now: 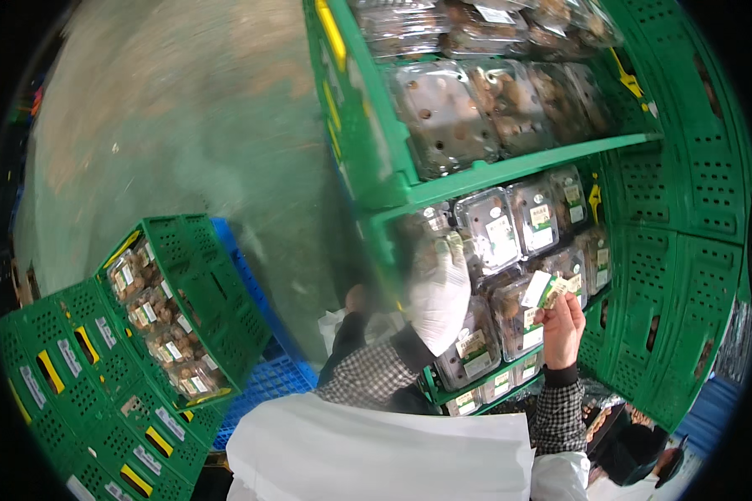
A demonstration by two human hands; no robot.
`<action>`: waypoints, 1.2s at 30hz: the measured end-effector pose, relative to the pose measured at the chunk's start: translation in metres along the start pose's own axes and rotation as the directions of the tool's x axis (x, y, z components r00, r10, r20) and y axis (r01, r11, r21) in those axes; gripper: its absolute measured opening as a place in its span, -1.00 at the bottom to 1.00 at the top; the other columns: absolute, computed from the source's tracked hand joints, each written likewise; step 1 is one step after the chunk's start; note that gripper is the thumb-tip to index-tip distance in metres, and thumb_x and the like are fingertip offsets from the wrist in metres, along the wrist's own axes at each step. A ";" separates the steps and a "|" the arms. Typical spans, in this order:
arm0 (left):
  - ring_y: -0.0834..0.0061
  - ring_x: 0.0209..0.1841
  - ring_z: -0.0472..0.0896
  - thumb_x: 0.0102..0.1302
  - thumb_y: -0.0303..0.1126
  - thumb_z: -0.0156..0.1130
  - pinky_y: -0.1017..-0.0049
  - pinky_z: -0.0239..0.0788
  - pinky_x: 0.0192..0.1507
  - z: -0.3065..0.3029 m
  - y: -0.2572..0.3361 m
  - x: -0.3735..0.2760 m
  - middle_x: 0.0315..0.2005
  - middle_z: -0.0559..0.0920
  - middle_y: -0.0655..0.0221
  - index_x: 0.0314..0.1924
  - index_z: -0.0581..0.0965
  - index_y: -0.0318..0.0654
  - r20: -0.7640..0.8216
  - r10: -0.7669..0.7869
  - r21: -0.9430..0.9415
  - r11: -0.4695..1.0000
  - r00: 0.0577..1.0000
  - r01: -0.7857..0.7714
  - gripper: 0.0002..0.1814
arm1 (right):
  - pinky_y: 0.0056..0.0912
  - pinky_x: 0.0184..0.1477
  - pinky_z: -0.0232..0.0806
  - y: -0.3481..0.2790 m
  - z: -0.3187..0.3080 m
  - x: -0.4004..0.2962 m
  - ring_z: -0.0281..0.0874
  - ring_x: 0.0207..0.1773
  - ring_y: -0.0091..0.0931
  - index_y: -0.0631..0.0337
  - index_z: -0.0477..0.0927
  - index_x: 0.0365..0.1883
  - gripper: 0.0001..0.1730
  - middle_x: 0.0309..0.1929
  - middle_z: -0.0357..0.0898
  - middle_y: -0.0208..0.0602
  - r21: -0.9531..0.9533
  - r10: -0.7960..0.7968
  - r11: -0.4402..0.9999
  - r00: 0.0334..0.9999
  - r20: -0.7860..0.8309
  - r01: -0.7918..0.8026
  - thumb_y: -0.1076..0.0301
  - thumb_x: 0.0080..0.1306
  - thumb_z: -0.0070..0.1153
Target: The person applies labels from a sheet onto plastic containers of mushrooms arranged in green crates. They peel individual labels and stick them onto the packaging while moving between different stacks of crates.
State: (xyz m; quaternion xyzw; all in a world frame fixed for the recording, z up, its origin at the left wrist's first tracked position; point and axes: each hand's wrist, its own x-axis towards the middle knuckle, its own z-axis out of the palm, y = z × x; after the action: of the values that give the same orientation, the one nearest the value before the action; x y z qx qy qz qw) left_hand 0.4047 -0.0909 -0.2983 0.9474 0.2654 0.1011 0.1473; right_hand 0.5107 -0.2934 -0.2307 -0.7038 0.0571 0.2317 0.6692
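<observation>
My right hand (562, 329), bare, pinches a small white and green printed label (544, 290) between thumb and fingers. Below and behind it, labelled clear plastic clamshell packs (512, 313) of brown produce, apparently mushrooms, stand in a green plastic crate (451, 195). My left hand (442, 294) wears a white glove. It reaches in at the crate's left side, fingertips against a clamshell pack (435, 216) in the corner. Blur and the back of the glove hide whether it grips that pack. Beside it leans another labelled clamshell (485, 228).
A second green crate (379, 125) of clamshells adjoins at the top. Stacked green crates (69, 369) stand at left, the top one holding labelled packs (144, 313), beside a blue pallet (263, 388). Green crate walls (645, 275) rise at right. A person in a dark cap (633, 454) is at lower right.
</observation>
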 end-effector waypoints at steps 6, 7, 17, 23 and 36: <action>0.30 -0.53 0.63 0.30 -0.19 0.24 0.36 0.43 -0.56 -0.015 -0.027 0.016 -0.14 0.63 0.13 0.30 0.38 -0.29 0.083 0.062 -0.276 0.960 0.995 -0.037 -0.38 | -0.49 -0.31 0.39 -0.009 -0.003 -0.003 0.52 -0.41 -0.54 0.27 0.51 -0.12 -0.83 -0.32 0.61 -0.34 0.001 -0.060 0.998 0.997 -0.051 0.060 0.34 0.49 0.01; 0.26 -0.53 0.63 0.30 -0.18 0.25 0.33 0.44 -0.54 -0.022 -0.026 0.012 -0.26 0.66 0.14 0.26 0.40 -0.28 0.189 0.091 -0.349 0.937 0.978 -0.020 -0.42 | -0.48 -0.30 0.38 -0.009 -0.007 -0.004 0.52 -0.41 -0.54 0.28 0.51 -0.12 -0.83 -0.32 0.61 -0.34 0.014 -0.069 0.997 0.995 -0.070 0.070 0.34 0.49 0.01; 0.51 -0.59 0.59 0.25 -0.22 0.21 0.56 0.32 -0.72 -0.042 0.035 -0.082 -0.12 0.60 0.26 0.07 0.48 -0.27 0.280 0.312 -0.130 0.949 0.908 -0.286 -0.57 | -0.51 -0.30 0.37 0.009 -0.044 -0.036 0.50 -0.42 -0.53 0.27 0.49 -0.14 -0.84 -0.28 0.63 -0.27 0.065 -0.064 0.995 0.991 -0.119 0.072 0.35 0.51 -0.03; 0.38 -0.31 0.63 0.22 -0.36 0.18 0.37 0.46 -0.40 -0.056 0.039 -0.089 -0.14 0.59 0.12 0.03 0.53 -0.30 0.245 0.297 -0.097 0.955 0.923 -0.281 -0.63 | -0.51 -0.32 0.38 0.010 -0.044 -0.044 0.52 -0.36 -0.57 0.26 0.48 -0.16 -0.85 -0.25 0.64 -0.28 0.068 -0.051 0.995 0.976 -0.210 0.067 0.36 0.52 -0.05; 0.36 -0.50 0.62 0.25 -0.09 0.30 0.48 0.40 -0.64 -0.039 0.030 -0.078 -0.15 0.54 0.18 0.11 0.41 -0.28 0.311 0.371 -0.344 0.902 0.875 -0.261 -0.44 | -0.50 -0.32 0.39 0.019 -0.053 -0.041 0.52 -0.39 -0.55 0.26 0.49 -0.13 -0.85 -0.23 0.64 -0.26 0.066 -0.073 0.994 0.976 -0.206 0.088 0.36 0.52 -0.04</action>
State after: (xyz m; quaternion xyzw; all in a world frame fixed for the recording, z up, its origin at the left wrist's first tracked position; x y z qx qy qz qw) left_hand 0.3430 -0.1485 -0.2607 0.9478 0.0551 -0.0179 0.3136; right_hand 0.4805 -0.3562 -0.2314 -0.6998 0.1051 0.1290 0.6947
